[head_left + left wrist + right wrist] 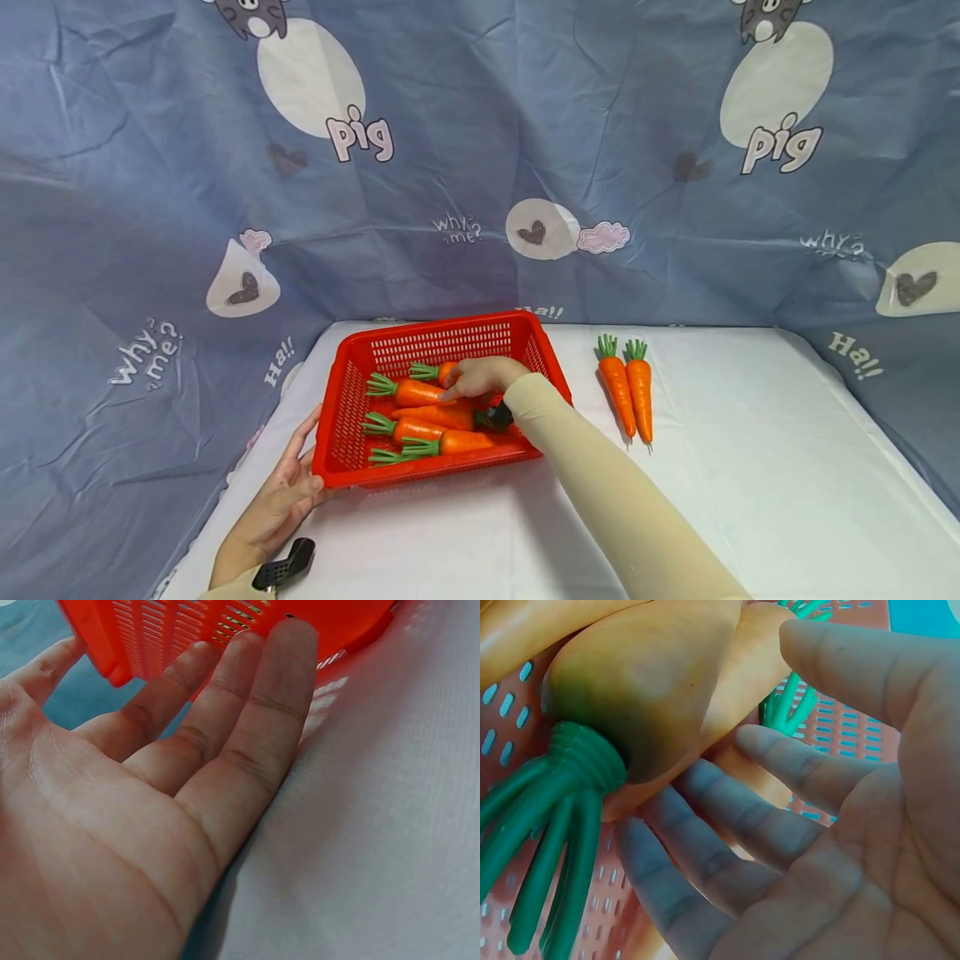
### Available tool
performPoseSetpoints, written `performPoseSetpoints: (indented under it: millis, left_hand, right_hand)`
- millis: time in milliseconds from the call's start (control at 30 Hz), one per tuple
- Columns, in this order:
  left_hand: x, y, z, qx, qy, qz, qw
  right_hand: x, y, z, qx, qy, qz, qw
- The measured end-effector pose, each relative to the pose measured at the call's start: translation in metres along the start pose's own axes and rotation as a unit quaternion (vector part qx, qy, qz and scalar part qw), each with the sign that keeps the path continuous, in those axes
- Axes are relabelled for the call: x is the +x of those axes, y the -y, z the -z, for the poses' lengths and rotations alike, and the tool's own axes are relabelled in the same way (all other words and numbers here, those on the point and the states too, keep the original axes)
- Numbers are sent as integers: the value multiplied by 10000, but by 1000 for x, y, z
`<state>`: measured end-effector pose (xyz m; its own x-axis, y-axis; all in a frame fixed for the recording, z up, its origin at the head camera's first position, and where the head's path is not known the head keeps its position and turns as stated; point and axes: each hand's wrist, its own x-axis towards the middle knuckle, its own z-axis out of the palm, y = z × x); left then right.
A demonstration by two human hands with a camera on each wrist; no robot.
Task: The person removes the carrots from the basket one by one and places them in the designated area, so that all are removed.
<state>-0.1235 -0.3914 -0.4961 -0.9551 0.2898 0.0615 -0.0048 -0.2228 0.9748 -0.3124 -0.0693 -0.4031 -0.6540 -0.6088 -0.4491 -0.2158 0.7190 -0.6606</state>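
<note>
A red plastic basket (427, 471) with slotted walls holds several orange carrots with green tops. My right hand (483, 377) reaches inside, its fingertips at a carrot (416, 393) near the back. In the right wrist view, the thumb stands apart from the loosely bent fingers, which lie beside a large carrot (652, 682) with thick green stalks. Another carrot (431, 415) lies the other way round, its top under my right wrist. At the basket's front left corner, my left hand (281, 496) rests with nearly straight fingers against the side wall and the thumb by the rim.
Two carrots, one (617, 387) beside the other (641, 392), lie on the white tablecloth (750, 467) to the right of the basket. A blue printed cloth (450, 167) hangs behind and at both sides of the table.
</note>
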Motion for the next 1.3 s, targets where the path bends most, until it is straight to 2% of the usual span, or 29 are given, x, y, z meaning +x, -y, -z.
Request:
performPoseSetpoints:
  millis: [200,300,533,900,1167,1300]
  left_hand:
    - [0,0,0,-5,45,0,10000]
    - [0,1,1,3,48,11,10000]
    - [-1,1,1,46,121,-143,9998]
    - [0,-2,-1,-3,54,-146,9999]
    - [0,-1,0,-4,73,-154,9999]
    - [0,-1,-1,-35,74,-143,9999]
  right_hand:
    - [2,1,-1,255,69,-141,9996]
    - [3,2,0,216,42,-141,9997]
    - [4,3,1,-247,-3,-16,9997]
    - [7,8,2,-796,-165,356,9961]
    - [6,14,2,-874,46,186,9960]
    - [5,13,3,-833,-24,92,9965]
